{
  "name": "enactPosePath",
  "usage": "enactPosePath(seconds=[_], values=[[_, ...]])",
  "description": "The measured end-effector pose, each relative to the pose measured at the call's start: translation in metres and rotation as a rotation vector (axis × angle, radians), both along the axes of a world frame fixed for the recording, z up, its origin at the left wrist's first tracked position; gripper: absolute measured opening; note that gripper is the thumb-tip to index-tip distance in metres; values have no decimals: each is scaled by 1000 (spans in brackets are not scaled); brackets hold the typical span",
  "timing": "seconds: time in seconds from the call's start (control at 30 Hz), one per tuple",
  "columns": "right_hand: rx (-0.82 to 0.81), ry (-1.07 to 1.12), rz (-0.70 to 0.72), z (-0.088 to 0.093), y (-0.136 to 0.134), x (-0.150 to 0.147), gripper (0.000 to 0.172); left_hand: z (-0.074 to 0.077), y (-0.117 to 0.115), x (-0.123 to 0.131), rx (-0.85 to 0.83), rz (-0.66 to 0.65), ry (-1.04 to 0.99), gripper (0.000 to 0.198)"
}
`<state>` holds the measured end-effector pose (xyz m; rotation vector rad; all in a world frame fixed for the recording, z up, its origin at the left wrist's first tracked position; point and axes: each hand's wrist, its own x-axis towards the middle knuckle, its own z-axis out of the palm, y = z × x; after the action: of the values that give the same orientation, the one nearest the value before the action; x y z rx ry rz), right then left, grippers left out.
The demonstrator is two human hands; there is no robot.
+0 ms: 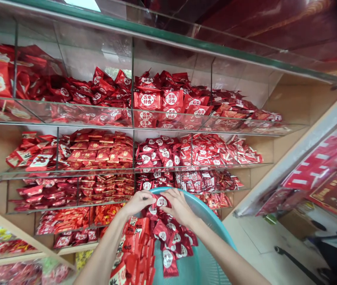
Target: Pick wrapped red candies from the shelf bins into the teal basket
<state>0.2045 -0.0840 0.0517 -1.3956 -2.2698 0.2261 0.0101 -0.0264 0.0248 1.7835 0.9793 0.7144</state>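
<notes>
Dark-red packets are pinched at the left by the left hand and gripped at the right by the right hand, by the far edge of the teal basket; nearer the right hand, toward the near edge, loose packets are piled; their shared long axis cannot be told.

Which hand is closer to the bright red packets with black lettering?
Left. The left hand is just above the bright red packets in the picture; the right hand is farther off, up and to their right.
</notes>
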Motion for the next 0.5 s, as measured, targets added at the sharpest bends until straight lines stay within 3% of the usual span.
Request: enactPosePath(seconds=[0.23,0.37,0.5], values=[[-104,-124,-43,1,-16,26,38,14,-7,3,-64,71,25,46],[-201,-258,-76,-14,-33,39,38,10,-5,2,-82,88,42,46],[-175,-290,-79,-29,-37,35,40,5,-2,3,-70,87,55,47]])
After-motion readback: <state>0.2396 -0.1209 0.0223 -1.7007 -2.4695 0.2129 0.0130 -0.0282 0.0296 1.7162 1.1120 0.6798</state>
